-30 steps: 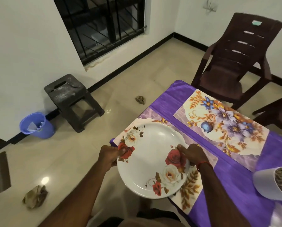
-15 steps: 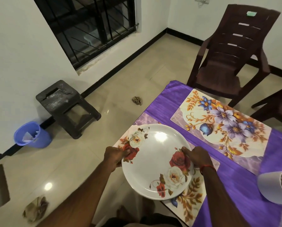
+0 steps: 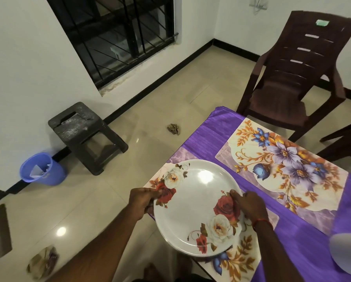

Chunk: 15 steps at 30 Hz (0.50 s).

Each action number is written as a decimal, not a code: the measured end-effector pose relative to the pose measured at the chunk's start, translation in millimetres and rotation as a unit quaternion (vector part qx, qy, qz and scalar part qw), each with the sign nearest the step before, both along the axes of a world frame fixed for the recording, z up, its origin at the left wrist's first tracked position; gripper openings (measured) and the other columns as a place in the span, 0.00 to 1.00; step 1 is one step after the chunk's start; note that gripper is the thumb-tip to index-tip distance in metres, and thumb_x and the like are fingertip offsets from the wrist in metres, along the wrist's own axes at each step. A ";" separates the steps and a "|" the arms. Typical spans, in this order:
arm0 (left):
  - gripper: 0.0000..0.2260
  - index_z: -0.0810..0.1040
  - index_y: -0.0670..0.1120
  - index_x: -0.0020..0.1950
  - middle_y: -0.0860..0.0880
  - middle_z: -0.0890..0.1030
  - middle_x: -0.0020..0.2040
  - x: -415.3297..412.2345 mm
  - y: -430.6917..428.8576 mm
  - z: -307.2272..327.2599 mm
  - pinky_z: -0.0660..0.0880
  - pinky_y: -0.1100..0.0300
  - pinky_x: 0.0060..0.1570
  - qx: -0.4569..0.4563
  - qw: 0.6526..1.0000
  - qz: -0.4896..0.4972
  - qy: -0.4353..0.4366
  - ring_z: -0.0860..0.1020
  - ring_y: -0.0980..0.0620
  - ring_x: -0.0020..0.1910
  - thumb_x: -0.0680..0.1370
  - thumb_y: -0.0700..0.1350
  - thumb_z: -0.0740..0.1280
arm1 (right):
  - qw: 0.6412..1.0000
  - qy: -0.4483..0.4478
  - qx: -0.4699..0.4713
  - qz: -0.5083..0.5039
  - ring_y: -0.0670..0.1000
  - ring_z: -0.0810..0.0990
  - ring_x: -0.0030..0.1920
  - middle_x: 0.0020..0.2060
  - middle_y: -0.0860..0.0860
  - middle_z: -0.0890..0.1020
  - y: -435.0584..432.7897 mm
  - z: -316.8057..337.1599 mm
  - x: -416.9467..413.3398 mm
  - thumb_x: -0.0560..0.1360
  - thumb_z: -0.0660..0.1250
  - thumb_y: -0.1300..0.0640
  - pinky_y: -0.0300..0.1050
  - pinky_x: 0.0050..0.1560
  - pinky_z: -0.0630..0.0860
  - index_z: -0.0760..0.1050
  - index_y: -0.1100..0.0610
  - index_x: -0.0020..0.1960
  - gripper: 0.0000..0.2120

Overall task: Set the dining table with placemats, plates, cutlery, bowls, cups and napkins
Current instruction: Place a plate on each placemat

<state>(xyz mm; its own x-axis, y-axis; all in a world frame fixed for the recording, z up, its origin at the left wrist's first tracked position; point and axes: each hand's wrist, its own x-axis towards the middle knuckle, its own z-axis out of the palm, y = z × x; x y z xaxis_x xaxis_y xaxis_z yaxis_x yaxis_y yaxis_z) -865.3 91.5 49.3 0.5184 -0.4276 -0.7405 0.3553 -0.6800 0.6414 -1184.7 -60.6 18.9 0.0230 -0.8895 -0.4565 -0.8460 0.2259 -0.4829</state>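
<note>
The purple-clothed worktop [image 3: 203, 137] fills the lower right of the frame, with a flowered placemat [image 3: 282, 171] at right centre. A white rose-printed plate [image 3: 195, 208] is at lower centre over a second placemat [image 3: 237, 259], overhanging the worktop's edge. The left grip [image 3: 143, 201] pinches its left rim, and the right grip [image 3: 250, 204] pinches its right rim.

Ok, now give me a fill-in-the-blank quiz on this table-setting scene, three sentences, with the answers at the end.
The plate is gripped at its rim by the left hand and the right hand, so by ___ hands.
The tablecloth is coloured ___.
The red thread sits on the ___ wrist.
Missing words: two; purple; right.
</note>
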 end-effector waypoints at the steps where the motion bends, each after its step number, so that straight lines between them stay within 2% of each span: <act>1: 0.10 0.85 0.35 0.47 0.38 0.86 0.39 0.1 0.7 -0.5 0.80 0.55 0.30 -0.002 1.000 0.003 0.000 0.84 0.44 0.30 0.68 0.35 0.80 | 1.000 -0.005 -0.003 -0.001 0.51 0.77 0.37 0.35 0.53 0.78 0.9 0.2 -0.1 0.77 0.66 0.37 0.46 0.41 0.70 0.73 0.57 0.38 0.24; 3: 0.11 0.85 0.35 0.46 0.37 0.86 0.41 1.9 1.7 -3.4 0.84 0.48 0.37 -0.002 1.000 -0.003 -0.013 0.85 0.40 0.34 0.67 0.36 0.81 | 1.000 -0.010 -0.002 0.000 0.51 0.78 0.38 0.36 0.53 0.79 2.1 0.9 -0.7 0.77 0.66 0.37 0.47 0.42 0.71 0.74 0.57 0.39 0.23; 5: 0.11 0.86 0.38 0.44 0.40 0.87 0.40 2.7 2.1 -7.2 0.84 0.41 0.44 0.004 0.998 -0.039 -0.055 0.86 0.39 0.38 0.66 0.41 0.83 | 1.000 -0.011 0.000 0.005 0.52 0.78 0.38 0.36 0.53 0.79 1.7 0.0 -0.7 0.77 0.65 0.37 0.47 0.42 0.73 0.74 0.57 0.40 0.23; 8: 0.14 0.86 0.47 0.39 0.48 0.86 0.36 0.6 3.3 -11.2 0.84 0.49 0.45 0.042 0.980 -0.109 -0.159 0.85 0.46 0.36 0.66 0.55 0.83 | 1.000 -0.008 -0.010 0.007 0.52 0.79 0.38 0.34 0.53 0.79 2.1 -2.4 -0.8 0.77 0.65 0.36 0.48 0.43 0.76 0.75 0.57 0.39 0.24; 10: 0.18 0.85 0.47 0.38 0.49 0.85 0.36 -2.5 5.3 -10.4 0.83 0.52 0.45 0.061 0.973 -0.125 -0.185 0.84 0.48 0.36 0.66 0.61 0.81 | 1.000 -0.013 -0.016 0.002 0.52 0.79 0.37 0.33 0.53 0.79 3.0 -2.8 -0.3 0.77 0.66 0.36 0.48 0.43 0.77 0.75 0.58 0.38 0.24; 15: 0.22 0.84 0.41 0.43 0.47 0.84 0.38 -10.8 2.0 -13.7 0.81 0.53 0.45 0.069 0.971 -0.111 -0.201 0.83 0.47 0.38 0.70 0.61 0.78 | 0.998 -0.040 -0.026 -0.044 0.53 0.79 0.36 0.33 0.53 0.79 8.0 -3.6 0.8 0.76 0.67 0.37 0.47 0.41 0.75 0.75 0.59 0.38 0.24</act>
